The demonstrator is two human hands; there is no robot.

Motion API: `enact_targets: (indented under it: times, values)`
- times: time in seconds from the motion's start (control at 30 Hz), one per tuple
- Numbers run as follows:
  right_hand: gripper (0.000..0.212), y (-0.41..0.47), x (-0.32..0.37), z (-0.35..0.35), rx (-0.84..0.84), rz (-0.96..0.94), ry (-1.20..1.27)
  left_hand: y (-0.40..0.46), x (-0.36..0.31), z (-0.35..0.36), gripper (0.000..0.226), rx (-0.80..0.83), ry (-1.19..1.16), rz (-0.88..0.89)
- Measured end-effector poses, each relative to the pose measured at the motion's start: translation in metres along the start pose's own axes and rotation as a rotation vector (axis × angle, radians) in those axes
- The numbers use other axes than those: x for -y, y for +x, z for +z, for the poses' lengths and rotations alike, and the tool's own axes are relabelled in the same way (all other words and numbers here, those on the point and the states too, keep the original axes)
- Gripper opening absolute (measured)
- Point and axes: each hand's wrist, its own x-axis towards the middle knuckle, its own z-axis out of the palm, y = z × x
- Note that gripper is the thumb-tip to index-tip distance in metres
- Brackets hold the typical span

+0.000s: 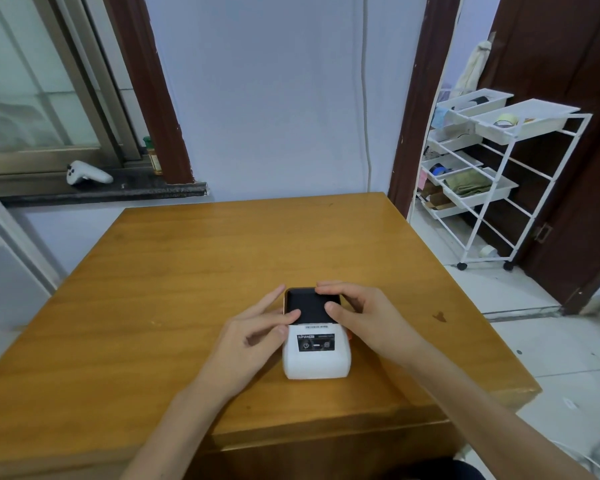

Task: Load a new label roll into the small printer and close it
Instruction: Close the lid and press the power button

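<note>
A small white label printer (315,358) with a black control strip sits on the wooden table (187,271) near its front edge. Its black lid (309,304) lies flat on the far half of the body. My left hand (257,330) rests against the printer's left side, with the thumb on the lid's near left corner. My right hand (357,313) grips the right side, with fingers over the lid's far right corner and the thumb on its top. No label roll is visible.
A white wire trolley (482,174) with trays of tape and cloth stands on the floor to the right. A white game controller (87,173) lies on the dark window sill at the back left. A dark stain (440,317) marks the table's right side.
</note>
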Motion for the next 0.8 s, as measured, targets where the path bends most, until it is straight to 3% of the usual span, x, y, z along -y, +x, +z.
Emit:
enact_targets:
  times: [0.23,0.37,0.47,0.7,0.8]
  values:
    - [0.031,-0.005,-0.006,0.004,-0.01,-0.006,0.0,-0.003,-0.007,-0.001,0.03,0.033,0.027,-0.048]
    - [0.036,-0.021,-0.008,0.002,-0.091,0.014,-0.055,-0.002,-0.011,0.003,0.066,0.184,0.31,-0.136]
    - [0.036,-0.033,-0.013,-0.002,-0.106,0.032,-0.02,-0.003,-0.012,0.006,0.094,0.225,0.362,-0.16]
    - [0.057,-0.045,-0.012,0.014,-0.056,0.067,0.102,-0.009,-0.012,0.01,0.088,0.19,0.399,-0.153]
    - [0.054,-0.042,-0.013,0.02,-0.085,0.055,0.093,-0.01,-0.013,0.011,0.088,0.191,0.44,-0.148]
